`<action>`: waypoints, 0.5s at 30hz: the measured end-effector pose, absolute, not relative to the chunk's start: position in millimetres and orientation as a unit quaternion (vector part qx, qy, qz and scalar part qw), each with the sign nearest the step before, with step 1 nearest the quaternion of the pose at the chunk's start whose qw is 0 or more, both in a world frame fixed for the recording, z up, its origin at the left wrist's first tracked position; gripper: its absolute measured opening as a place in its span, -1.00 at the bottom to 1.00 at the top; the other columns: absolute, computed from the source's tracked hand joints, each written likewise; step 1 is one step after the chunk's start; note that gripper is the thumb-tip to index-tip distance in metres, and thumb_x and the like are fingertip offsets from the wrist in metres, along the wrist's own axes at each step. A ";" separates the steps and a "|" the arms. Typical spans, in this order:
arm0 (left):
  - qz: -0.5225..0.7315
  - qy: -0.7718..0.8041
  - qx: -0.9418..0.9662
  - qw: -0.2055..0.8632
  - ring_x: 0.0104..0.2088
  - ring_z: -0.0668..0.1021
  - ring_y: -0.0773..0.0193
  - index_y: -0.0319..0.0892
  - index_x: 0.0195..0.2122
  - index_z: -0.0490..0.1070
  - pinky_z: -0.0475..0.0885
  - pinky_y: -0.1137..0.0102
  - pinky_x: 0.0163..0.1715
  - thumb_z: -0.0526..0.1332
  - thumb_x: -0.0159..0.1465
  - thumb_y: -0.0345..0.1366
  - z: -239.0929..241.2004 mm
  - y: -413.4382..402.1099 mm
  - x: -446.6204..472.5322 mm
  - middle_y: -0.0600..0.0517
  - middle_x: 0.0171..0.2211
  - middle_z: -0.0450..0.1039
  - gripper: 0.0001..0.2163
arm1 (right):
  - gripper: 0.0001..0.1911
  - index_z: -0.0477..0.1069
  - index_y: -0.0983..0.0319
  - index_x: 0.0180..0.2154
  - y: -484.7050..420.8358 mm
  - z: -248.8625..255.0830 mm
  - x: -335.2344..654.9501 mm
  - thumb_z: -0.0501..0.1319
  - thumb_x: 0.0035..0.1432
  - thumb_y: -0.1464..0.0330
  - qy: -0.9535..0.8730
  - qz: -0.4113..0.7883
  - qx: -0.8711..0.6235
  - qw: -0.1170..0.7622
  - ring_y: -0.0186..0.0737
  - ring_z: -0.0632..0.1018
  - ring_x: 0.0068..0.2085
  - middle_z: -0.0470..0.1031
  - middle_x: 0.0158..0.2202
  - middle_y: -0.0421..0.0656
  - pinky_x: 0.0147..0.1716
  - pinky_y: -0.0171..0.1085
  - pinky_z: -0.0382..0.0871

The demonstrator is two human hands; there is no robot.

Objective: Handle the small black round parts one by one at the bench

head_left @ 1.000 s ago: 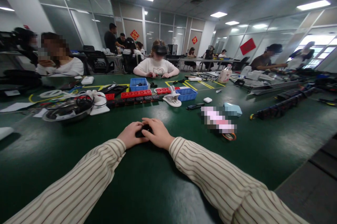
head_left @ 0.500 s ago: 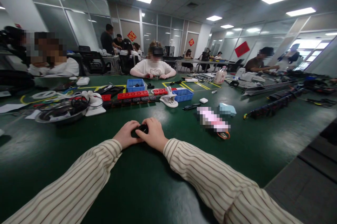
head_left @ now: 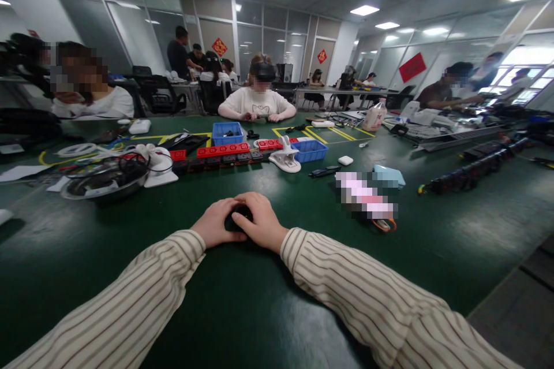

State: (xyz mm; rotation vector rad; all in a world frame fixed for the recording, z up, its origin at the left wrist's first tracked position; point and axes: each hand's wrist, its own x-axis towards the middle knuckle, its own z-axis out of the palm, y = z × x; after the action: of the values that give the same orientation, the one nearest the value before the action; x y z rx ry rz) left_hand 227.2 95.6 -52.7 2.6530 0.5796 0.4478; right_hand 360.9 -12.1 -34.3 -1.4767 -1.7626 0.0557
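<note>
Object in black, seemingly rounded, mostly hidden between left hand and right hand, both grasping it

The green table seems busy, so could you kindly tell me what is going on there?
A person in striped sleeves has the left hand and right hand cupped around a small dark object, mostly hidden by the fingers, over the green table. Beyond the hands stand a white clip and a blue bin; a metal bowl is off to the left. A co-worker sits across the table.
</note>
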 end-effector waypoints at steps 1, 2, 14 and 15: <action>0.165 0.210 0.945 0.188 -0.03 0.37 -0.02 -0.16 -0.03 0.26 0.24 0.11 0.00 0.31 -0.11 -0.05 -51.3 94.1 227.4 -0.10 -0.03 0.32 -0.39 | -0.70 0.27 0.24 -0.14 -12.5 -34.4 360.7 0.13 0.12 0.23 -0.688 0.018 -0.600 0.407 -0.19 0.36 -0.14 0.37 -0.18 -0.12 -0.13 -0.20 0.17; 0.171 0.217 0.945 0.175 -0.06 0.39 0.00 -0.15 -0.06 0.27 0.27 0.13 -0.03 0.29 -0.09 -0.06 -49.6 92.5 227.4 -0.09 -0.07 0.35 -0.44 | -0.68 0.27 0.25 -0.15 -12.7 -34.6 360.3 0.14 0.10 0.19 -0.675 0.013 -0.618 0.403 -0.19 0.37 -0.17 0.36 -0.21 -0.12 -0.16 -0.21 0.18; 0.167 0.216 0.953 0.133 -0.16 0.46 0.03 -0.18 -0.32 0.42 0.25 0.11 0.00 0.19 -0.04 -0.19 -49.9 89.2 228.2 -0.09 -0.22 0.45 -0.73 | -0.69 0.30 0.24 -0.24 -13.2 -38.3 354.2 0.24 -0.04 0.24 -0.676 -0.038 -0.660 0.325 -0.15 0.34 -0.18 0.34 -0.26 -0.14 -0.17 -0.18 0.16; 0.166 0.210 0.953 0.140 -0.15 0.46 0.04 -0.19 -0.30 0.42 0.29 0.15 -0.02 0.19 -0.04 -0.19 -50.5 89.9 228.1 -0.09 -0.21 0.44 -0.72 | -0.71 0.31 0.24 -0.24 -13.5 -38.3 355.1 0.23 -0.04 0.28 -0.685 -0.036 -0.650 0.327 -0.15 0.34 -0.17 0.35 -0.26 -0.14 -0.16 -0.17 0.16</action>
State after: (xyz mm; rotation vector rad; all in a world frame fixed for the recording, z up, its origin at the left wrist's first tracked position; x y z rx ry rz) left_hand 228.1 89.9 -50.5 2.7528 0.6076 0.4803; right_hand 355.1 -13.5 -38.3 -1.7022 -1.7954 -0.0941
